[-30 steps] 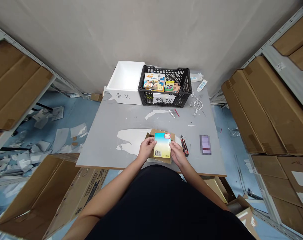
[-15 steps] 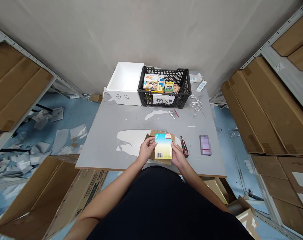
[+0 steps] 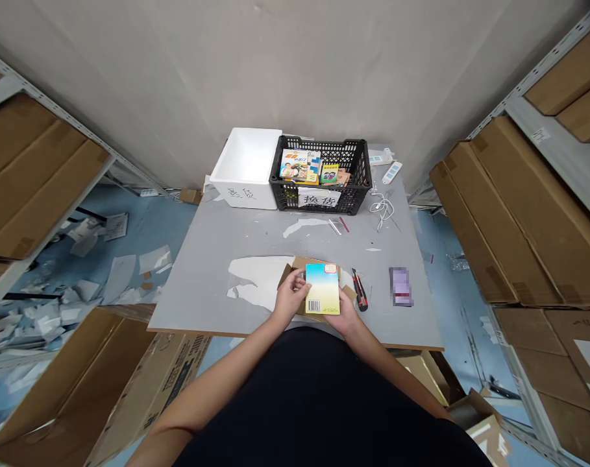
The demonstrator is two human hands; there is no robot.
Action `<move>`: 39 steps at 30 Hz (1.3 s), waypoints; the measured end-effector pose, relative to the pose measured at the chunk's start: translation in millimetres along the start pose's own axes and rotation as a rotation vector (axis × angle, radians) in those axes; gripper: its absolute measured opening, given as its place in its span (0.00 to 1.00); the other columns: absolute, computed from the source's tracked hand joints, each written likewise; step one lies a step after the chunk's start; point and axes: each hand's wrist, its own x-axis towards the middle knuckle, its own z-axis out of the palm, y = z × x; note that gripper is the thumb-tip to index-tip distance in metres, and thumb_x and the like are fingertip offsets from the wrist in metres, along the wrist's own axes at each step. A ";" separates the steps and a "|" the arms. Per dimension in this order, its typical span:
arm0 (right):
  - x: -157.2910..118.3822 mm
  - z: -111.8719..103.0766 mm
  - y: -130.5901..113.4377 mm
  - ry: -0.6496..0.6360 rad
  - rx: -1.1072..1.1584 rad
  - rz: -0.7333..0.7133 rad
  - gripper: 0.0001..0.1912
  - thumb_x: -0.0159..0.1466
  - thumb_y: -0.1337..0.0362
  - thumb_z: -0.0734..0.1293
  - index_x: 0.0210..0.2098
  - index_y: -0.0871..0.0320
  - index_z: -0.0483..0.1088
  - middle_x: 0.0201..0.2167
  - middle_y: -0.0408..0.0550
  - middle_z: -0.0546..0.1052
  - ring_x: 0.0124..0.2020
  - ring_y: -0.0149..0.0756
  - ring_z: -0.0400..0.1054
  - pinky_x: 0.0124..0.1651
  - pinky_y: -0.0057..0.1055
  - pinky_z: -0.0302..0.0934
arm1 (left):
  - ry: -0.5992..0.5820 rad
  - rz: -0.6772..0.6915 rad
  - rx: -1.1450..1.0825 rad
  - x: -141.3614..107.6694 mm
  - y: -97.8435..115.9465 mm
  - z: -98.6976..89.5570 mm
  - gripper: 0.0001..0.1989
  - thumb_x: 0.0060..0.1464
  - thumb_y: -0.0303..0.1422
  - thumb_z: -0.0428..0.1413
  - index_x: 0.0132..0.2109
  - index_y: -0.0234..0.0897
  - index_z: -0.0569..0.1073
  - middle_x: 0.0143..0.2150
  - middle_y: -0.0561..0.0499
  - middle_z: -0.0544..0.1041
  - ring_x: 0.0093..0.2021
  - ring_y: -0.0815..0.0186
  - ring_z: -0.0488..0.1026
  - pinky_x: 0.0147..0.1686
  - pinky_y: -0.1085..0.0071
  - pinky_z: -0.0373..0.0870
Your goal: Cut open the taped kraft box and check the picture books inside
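Observation:
A small book (image 3: 322,288) with a blue-to-yellow cover and a barcode at its lower left is held above the table's front part. My right hand (image 3: 346,314) grips its lower right edge, with most of the fingers hidden underneath. On the left side, my left hand (image 3: 291,295) is closed on the book's edge, thumb and bent fingers close together. Opened brown cardboard (image 3: 305,262) lies beneath the book. A red and black utility knife (image 3: 359,290) rests just right of my right hand.
At the back stand a white foam box (image 3: 246,185) and a black plastic crate (image 3: 319,206) holding several books. A white cable (image 3: 382,207), a power strip (image 3: 392,172) and a blurred purple item (image 3: 400,287) lie rightward. A large open carton (image 3: 75,383) stands left of the table.
The book has shifted slightly right. My right hand has slid from its right side to under its lower right corner. My left hand's fingers have moved along the left edge.

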 end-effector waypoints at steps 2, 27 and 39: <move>-1.1 3.2 1.6 -0.002 0.012 0.000 0.19 0.64 0.53 0.62 0.48 0.56 0.72 0.48 0.50 0.79 0.54 0.45 0.70 0.56 0.45 0.63 | 0.002 0.034 0.118 -2.2 -1.3 1.2 0.24 0.51 0.36 0.59 0.56 0.39 0.70 0.37 0.51 0.73 0.34 0.70 0.70 0.36 0.72 0.69; 10.9 -15.6 25.4 0.279 -0.230 -0.463 0.17 0.52 0.63 0.74 0.39 0.52 0.66 0.33 0.39 0.75 0.36 0.32 0.70 0.41 0.29 0.64 | -0.193 -0.034 -0.111 -20.9 10.7 5.3 0.21 0.50 0.43 0.61 0.49 0.38 0.77 0.47 0.45 0.79 0.49 0.58 0.74 0.53 0.60 0.69; -8.7 -9.4 5.2 0.172 -0.354 -0.367 0.17 0.55 0.55 0.73 0.41 0.56 0.71 0.40 0.47 0.78 0.42 0.40 0.72 0.43 0.35 0.67 | -0.035 -0.113 -0.122 -19.4 2.4 -18.9 0.19 0.51 0.44 0.59 0.45 0.35 0.75 0.39 0.45 0.79 0.38 0.61 0.76 0.36 0.67 0.72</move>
